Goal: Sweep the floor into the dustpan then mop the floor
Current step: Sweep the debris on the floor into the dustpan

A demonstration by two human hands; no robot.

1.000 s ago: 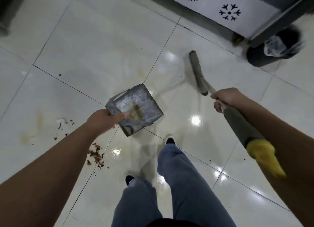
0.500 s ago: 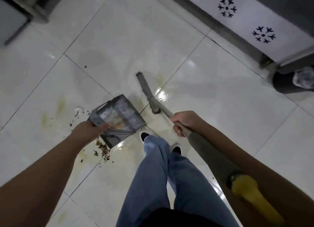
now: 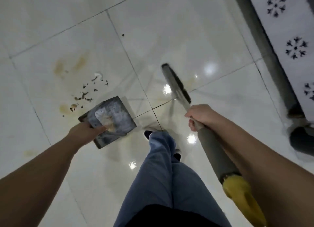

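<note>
My left hand [image 3: 85, 130] grips the near end of a grey metal dustpan [image 3: 117, 114], held above the white tiled floor [image 3: 169, 31] with some brown dirt inside it. Dark crumbs and scraps of debris [image 3: 88, 94] lie on the tile just beyond the dustpan, among yellowish stains. My right hand [image 3: 201, 116] holds the broom handle [image 3: 212, 152], which has a grey sleeve and a yellow end. The broom head [image 3: 176, 84] hangs to the right of the dustpan, blurred, over a tile joint.
My legs in blue trousers [image 3: 163, 172] and dark shoes stand between the two arms. A white cabinet with snowflake cut-outs [image 3: 292, 46] and its grey base run along the right. A dark bin [image 3: 302, 140] sits at the right edge. A small dark speck [image 3: 122, 35] lies farther out.
The view has swung left and the debris now lies ahead of the dustpan instead of under my left arm. The broom head has swung out to the right, away from the dustpan.
</note>
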